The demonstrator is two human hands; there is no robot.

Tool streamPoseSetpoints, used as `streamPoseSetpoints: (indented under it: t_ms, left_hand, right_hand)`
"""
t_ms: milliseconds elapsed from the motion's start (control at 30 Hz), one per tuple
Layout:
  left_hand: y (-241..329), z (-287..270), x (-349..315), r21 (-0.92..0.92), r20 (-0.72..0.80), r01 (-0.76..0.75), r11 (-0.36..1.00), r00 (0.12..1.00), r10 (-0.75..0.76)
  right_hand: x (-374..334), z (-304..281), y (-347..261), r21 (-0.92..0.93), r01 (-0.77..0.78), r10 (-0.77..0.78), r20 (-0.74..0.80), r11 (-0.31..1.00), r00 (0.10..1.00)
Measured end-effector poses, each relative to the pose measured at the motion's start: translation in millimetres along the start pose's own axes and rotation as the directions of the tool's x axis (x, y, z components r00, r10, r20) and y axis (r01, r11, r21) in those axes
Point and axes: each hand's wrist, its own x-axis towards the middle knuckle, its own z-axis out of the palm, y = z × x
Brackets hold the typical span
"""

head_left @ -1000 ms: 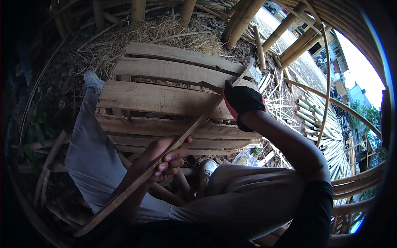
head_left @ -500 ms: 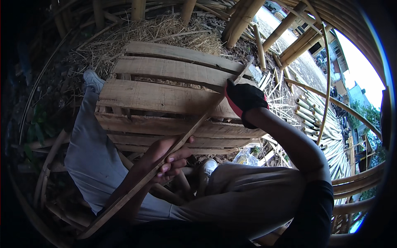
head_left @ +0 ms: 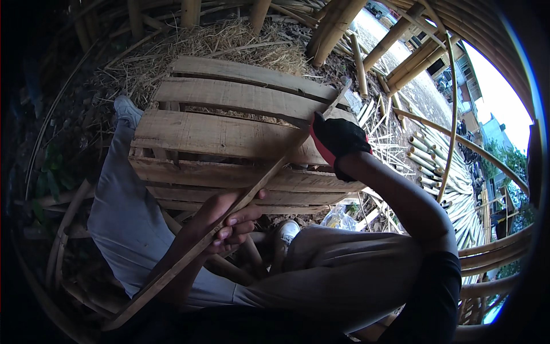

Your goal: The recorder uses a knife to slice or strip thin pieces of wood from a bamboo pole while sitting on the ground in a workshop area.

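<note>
A long thin bamboo strip (head_left: pixel 269 175) runs diagonally from the lower left to the upper right, over a wooden slatted crate (head_left: pixel 229 135). My left hand (head_left: pixel 226 221), bare, grips the strip near its lower half. My right hand (head_left: pixel 338 140) wears a black and red glove and is closed on the strip's upper part. A narrow tool seems to stick out above the glove, but I cannot tell what it is. My grey trouser legs lie at either side of the crate.
Straw and bamboo shavings (head_left: pixel 229 40) lie behind the crate. Thick bamboo poles (head_left: pixel 395 40) lean at the upper right, and several cut bamboo pieces (head_left: pixel 435 166) are stacked to the right. My white shoe (head_left: pixel 286 232) rests under the crate's near edge.
My gloved right hand has shifted slightly up along the strip. My left hand keeps its hold at about the same place.
</note>
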Motion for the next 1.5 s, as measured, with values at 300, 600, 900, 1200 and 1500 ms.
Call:
streamPoseSetpoints:
  t_ms: [300,600,900,1200,1500]
  left_hand:
    - [-0.7,1.9,4.8,-0.006,-0.002,0.011,1.0,1.0,-0.011]
    - [-1.5,2.5,9.1,0.002,-0.028,0.017,1.0,0.999,-0.017]
    - [1.2,2.4,5.1,0.033,-0.011,-0.005,0.999,1.0,0.006]
    - [3.1,-2.1,4.8,0.02,0.003,0.002,1.0,1.0,-0.002]
    - [3.2,-7.7,-2.7,0.084,-0.038,-0.027,0.996,0.999,0.03]
  right_hand:
    - [4.8,-5.8,9.1,0.027,0.056,-0.055,-0.035,0.998,0.998]
    - [14.9,-6.8,12.6,0.055,-0.039,0.042,-0.056,0.998,0.998]
    - [-1.7,-1.7,-1.6,-0.036,-0.056,0.055,-0.012,0.998,0.998]
    - [2.1,-7.2,1.4,-0.045,0.009,-0.009,-0.011,0.999,1.0]
    - [7.4,-9.1,-1.0,0.053,0.065,-0.069,0.083,0.997,0.994]
